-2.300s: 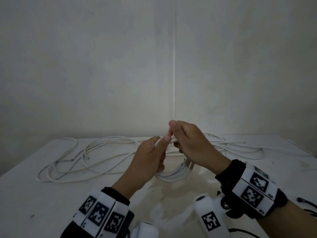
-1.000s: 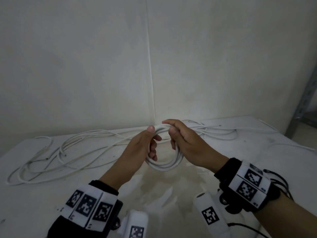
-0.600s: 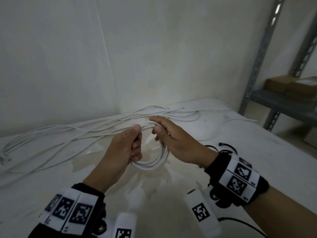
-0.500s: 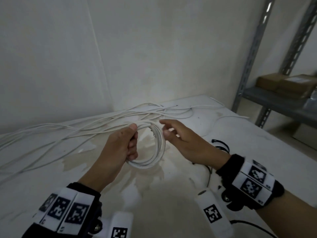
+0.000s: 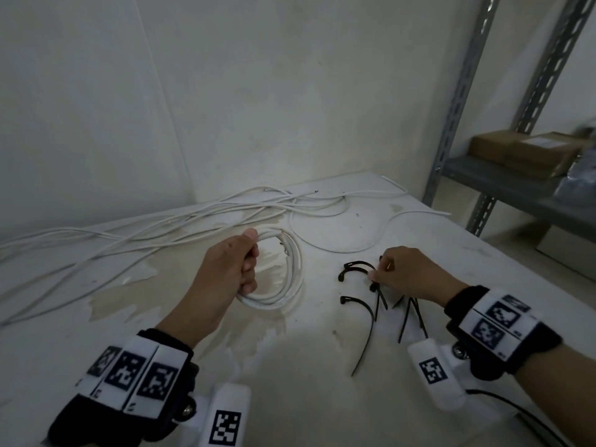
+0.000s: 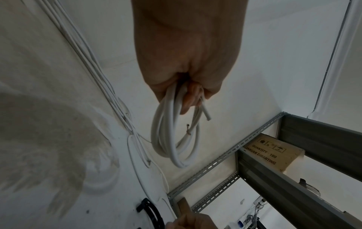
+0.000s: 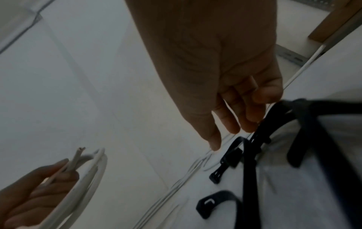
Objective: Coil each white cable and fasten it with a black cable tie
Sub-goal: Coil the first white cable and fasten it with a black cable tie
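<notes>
My left hand point(image 5: 232, 269) grips a coiled white cable point(image 5: 292, 279) by its left side and holds it just above the white table point(image 5: 290, 375). The left wrist view shows the coil point(image 6: 174, 139) hanging from the curled fingers, both cut ends sticking out. Several black cable ties point(image 5: 364, 317) lie scattered on the table to the right of the coil. My right hand point(image 5: 403, 272) reaches down onto them with relaxed fingers point(image 7: 235, 124). Its fingertips touch one curved tie point(image 7: 252, 147), and no firm pinch shows.
Several loose white cables point(image 5: 193, 221) sprawl along the back of the table by the wall, and one more cable point(image 5: 338, 248) loops behind the ties. A grey metal shelf point(image 5: 516, 185) with cardboard boxes point(image 5: 522, 153) stands beyond the table's right edge.
My right hand has let go of the coil and moved right and down onto the black ties. The left hand alone now holds the coil. The head view swung right.
</notes>
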